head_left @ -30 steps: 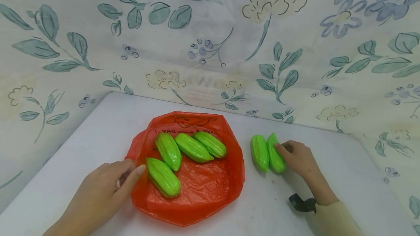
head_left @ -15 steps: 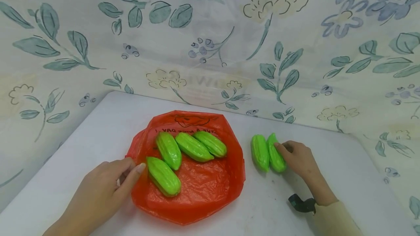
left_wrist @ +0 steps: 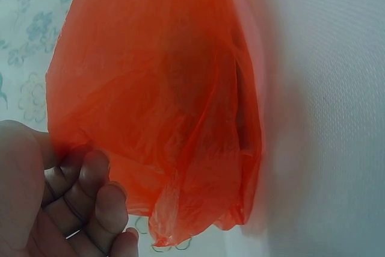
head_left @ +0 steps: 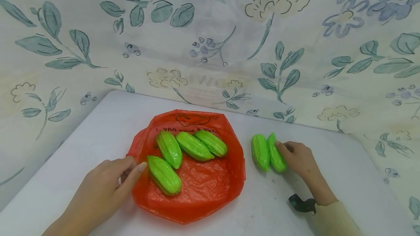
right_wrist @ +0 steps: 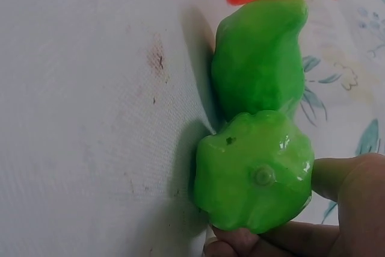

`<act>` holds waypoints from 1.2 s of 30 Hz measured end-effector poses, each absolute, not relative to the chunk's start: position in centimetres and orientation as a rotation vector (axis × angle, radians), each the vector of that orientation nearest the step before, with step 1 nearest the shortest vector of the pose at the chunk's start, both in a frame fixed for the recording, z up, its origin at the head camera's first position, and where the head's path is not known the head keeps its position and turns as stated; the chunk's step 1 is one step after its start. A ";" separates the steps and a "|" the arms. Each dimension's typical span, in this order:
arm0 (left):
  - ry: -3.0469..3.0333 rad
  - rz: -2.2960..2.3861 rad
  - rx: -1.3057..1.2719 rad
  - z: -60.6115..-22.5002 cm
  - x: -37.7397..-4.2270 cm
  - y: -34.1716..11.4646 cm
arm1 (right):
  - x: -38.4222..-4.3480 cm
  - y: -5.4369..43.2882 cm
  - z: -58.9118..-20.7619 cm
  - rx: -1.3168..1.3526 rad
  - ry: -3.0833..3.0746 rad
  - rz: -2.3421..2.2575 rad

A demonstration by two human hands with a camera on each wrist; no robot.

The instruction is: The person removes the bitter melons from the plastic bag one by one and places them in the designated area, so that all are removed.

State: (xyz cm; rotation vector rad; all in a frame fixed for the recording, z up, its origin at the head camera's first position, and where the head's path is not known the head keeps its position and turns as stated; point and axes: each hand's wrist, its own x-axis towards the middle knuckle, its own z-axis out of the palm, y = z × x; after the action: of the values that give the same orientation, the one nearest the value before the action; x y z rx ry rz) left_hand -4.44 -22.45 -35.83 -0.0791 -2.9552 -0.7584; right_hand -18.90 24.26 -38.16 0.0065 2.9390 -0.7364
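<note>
Okay, your left grip pinches the red plastic bag by its left edge, four ridged green gourds inside. Right of the bag, two more gourds lie together, your right grip holding the farther gourd.

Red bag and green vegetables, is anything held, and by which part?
The left hand pinches the red bag by its left rim; the right hand grips the rightmost green vegetable by its upper face and outer side.
</note>
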 end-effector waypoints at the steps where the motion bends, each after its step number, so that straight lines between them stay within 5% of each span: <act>1: -2.949 -0.755 -0.082 -35.8 -4.4 -22.4 | -18.9 24.3 -38.1 0.009 2.936 -0.731; 18: -2.929 -0.753 -0.081 -35.9 -4.2 -22.4 | -18.5 24.3 -37.9 0.033 2.906 -0.721; 36: -2.948 -0.740 -0.089 -35.7 -4.5 -22.5 | -15.9 21.3 -34.3 -0.218 3.120 -0.828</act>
State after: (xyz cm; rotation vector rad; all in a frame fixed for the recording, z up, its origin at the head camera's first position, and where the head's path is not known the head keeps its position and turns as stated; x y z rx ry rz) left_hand -4.49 -22.46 -35.74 -0.0886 -2.9477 -0.7401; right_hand -15.90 21.33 -34.28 -0.2177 3.1204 -0.8281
